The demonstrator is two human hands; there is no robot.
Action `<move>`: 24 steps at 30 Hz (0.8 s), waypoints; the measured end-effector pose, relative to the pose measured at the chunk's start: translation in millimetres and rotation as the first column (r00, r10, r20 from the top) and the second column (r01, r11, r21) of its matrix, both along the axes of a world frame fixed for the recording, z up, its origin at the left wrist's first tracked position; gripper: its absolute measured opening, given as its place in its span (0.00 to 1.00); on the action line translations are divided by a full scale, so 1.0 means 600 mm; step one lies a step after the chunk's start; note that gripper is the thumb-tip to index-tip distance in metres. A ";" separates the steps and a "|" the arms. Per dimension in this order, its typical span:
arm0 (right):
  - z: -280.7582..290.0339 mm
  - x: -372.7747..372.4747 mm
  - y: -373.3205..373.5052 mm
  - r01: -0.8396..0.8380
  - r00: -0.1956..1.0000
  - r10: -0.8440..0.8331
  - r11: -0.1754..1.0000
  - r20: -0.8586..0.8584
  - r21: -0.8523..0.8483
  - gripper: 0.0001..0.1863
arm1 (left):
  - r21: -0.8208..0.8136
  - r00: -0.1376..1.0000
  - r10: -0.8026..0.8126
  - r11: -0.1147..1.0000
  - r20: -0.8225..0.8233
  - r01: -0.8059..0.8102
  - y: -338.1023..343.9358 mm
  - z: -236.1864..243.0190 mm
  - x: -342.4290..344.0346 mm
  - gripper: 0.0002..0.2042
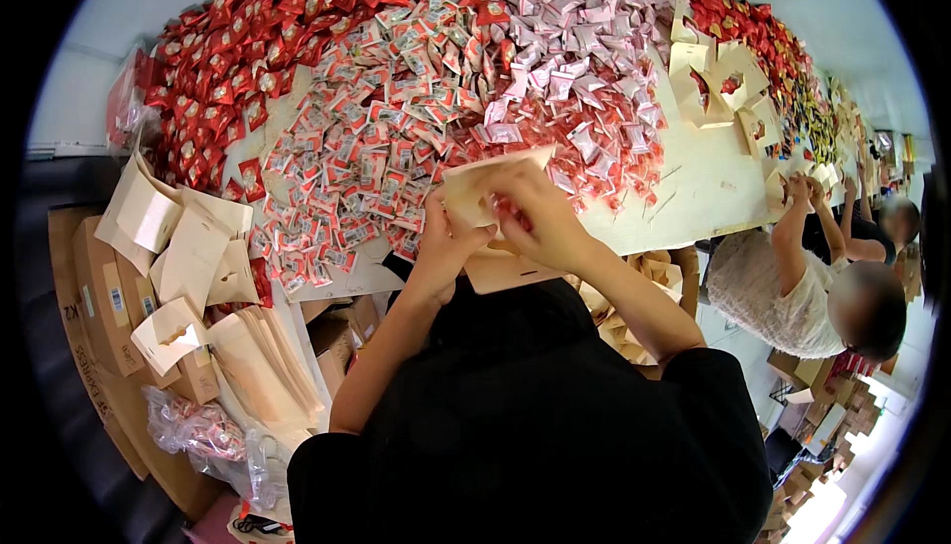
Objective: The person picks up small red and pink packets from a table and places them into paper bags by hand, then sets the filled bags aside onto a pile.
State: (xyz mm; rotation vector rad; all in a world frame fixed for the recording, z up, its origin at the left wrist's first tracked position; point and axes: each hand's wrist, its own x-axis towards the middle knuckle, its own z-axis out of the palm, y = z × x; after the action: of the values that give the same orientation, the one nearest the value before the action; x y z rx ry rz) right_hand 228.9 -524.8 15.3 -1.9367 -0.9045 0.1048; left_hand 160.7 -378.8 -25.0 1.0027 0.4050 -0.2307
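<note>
While gripping one small beige paper box point(482, 190) above the table edge: left hand point(443, 244) clasped on its lower left side, right hand point(535, 215) with fingers curled over its open front, a bit of red showing at the fingertips. Box held just in front of the chest, over the near rim of the pale table point(708, 187), touching the fringe of the sweets.

Three heaps of wrapped sweets on the table, each far too many to count: red wrappers point(243, 39) at far left, red-and-white wrappers point(386, 138) in the middle, pink wrappers point(565, 29) to the right. Beyond those, several folded beige boxes point(715, 78) with cut-out windows, exact number unclear, then more red sweets point(743, 24) stretching away.

At lower left, about six open beige boxes point(188, 247) piled loosely, beside one stack of flat beige blanks point(263, 366). Brown cardboard cartons point(104, 296) under them, with small white labels. One clear bag of sweets point(193, 425) on the floor.

Two other people point(802, 286) at the right, hands raised at the table.
</note>
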 end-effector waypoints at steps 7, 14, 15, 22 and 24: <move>0.038 0.002 -0.014 -0.119 0.990 0.125 0.988 0.058 -0.102 0.26 | -0.033 0.999 0.025 0.999 0.024 -0.024 0.003 -0.005 0.004 0.30; 0.020 0.008 -0.041 -0.148 0.964 0.201 0.949 0.172 -0.280 0.14 | -0.037 0.997 0.015 0.999 0.076 -0.012 0.005 0.005 0.014 0.32; 0.015 0.011 -0.041 -0.195 0.951 0.259 0.926 0.170 -0.323 0.12 | -0.008 0.997 -0.008 1.000 0.078 0.009 0.007 -0.001 0.014 0.32; -0.006 0.017 -0.037 -0.096 0.907 0.187 0.964 0.377 -0.249 0.08 | -0.200 0.992 -0.121 0.973 -0.019 0.115 0.000 0.008 0.023 0.33; 0.005 0.019 -0.044 0.053 0.879 0.040 0.982 0.475 -0.180 0.08 | -0.176 0.996 -0.089 0.980 0.007 0.089 -0.005 0.003 0.024 0.32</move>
State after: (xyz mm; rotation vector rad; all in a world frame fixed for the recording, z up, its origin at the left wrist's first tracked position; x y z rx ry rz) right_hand 240.2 -551.2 18.5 -2.1868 -1.2463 -0.3205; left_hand 175.3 -381.7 -23.1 0.8475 0.3348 -0.3419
